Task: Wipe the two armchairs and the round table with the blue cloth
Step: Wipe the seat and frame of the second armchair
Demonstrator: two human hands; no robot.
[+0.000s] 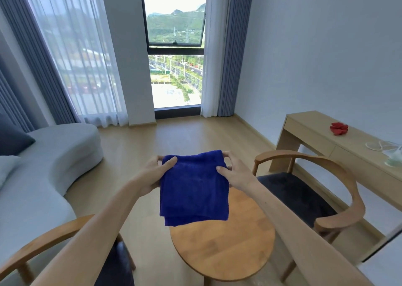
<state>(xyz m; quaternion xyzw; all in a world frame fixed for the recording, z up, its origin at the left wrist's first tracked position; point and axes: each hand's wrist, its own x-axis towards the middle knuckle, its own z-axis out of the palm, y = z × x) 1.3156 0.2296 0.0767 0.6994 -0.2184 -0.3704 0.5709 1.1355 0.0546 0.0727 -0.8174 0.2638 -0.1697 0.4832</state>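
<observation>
While both arms reach forward in the head view, bright room with tall window (176, 46) and pale curtains behind, wooden floor below

Grey sofa (50, 155) along the left side; light wood desk (322, 138) against the right wall, carrying a small red object (339, 128)

Right armchair (304, 190), curved wooden arms and dark seat, just right of the round table (221, 248); left armchair (43, 248) at lower left, largely hidden by the left forearm

Round table low and central, directly under the arms, between the two chairs, top bare where visible

Blue cloth (193, 188) held up in the air above the table's far edge, folded over, hanging down from its top edge, long axis roughly vertical, touching no furniture

Left hand (154, 172) pinching the cloth's upper left corner, thumb in front; right hand (235, 172) pinching the upper right corner, thumb likewise on the front face

Likely still readying the cloth, no surface wiped yet by the look of it; table straight below and nearest to both hands, right armchair a short reach from the right hand
</observation>
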